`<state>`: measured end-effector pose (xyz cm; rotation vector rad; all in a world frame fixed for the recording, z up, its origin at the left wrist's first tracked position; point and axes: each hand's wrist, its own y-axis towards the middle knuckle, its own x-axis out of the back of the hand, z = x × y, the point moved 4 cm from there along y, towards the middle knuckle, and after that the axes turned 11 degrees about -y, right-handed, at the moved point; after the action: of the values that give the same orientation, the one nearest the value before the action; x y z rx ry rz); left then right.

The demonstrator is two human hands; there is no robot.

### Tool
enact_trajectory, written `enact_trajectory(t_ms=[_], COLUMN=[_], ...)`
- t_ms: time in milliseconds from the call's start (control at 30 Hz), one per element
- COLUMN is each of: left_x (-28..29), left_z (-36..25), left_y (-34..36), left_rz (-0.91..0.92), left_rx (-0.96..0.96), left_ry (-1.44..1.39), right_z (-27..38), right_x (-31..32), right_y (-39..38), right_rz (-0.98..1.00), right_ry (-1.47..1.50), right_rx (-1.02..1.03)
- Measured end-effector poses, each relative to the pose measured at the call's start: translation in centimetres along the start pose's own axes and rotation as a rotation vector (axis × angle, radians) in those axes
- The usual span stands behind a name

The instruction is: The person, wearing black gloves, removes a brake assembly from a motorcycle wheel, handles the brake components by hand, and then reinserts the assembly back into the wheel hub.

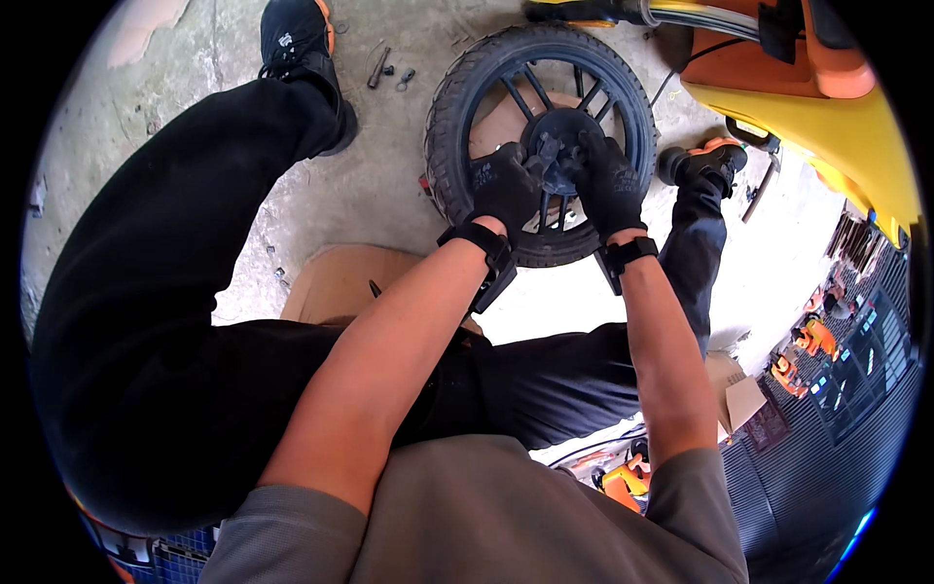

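head view: wheel hub (563,121) between my left fingers (517,159) and right fingers (595,148), both near; curled, can't tell if grasping.

Grey concrete floor (389,190) — cluttered around the wheel (559,119).
Dark rod (378,68), small metal bits (405,79) left of wheel — shoes (295,41) either side.
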<state>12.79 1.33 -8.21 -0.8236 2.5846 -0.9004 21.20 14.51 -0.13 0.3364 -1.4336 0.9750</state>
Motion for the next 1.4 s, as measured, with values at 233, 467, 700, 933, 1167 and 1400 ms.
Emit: enact_trajectory(t_ms=[233,467,700,933,1167,1400], left_x=[0.7,0.5,1.0,0.7,0.8,1.5], left_z=[-2.5,-1.8,-0.5,-2.0,-3.0,-2.8], left_y=[-0.8,0.0,1.0,-1.1,-0.2,-1.1], left_rz=[-0.086,-0.079,-0.015,0.007,0.029,0.049], left_rx=[-0.187,-0.241,-0.235,-0.251,-0.176,-0.312], left_ry=[0.145,0.211,0.138,0.152,0.270,0.129], right_z=[-0.4,-0.2,-0.4,-0.1,-0.9,-0.3], right_x=[-0.8,-1.1,-1.2,-1.6,-0.6,-1.5], right_y=[-0.6,-1.0,-1.1,-1.8,0.3,-1.6], right_rz=[-0.082,-0.125,-0.148,-0.138,-0.007,-0.168], right_ry=[0.066,0.057,0.029,0.036,0.079,0.012], right_rx=[-0.027,-0.038,0.020,-0.085,-0.025,-0.033])
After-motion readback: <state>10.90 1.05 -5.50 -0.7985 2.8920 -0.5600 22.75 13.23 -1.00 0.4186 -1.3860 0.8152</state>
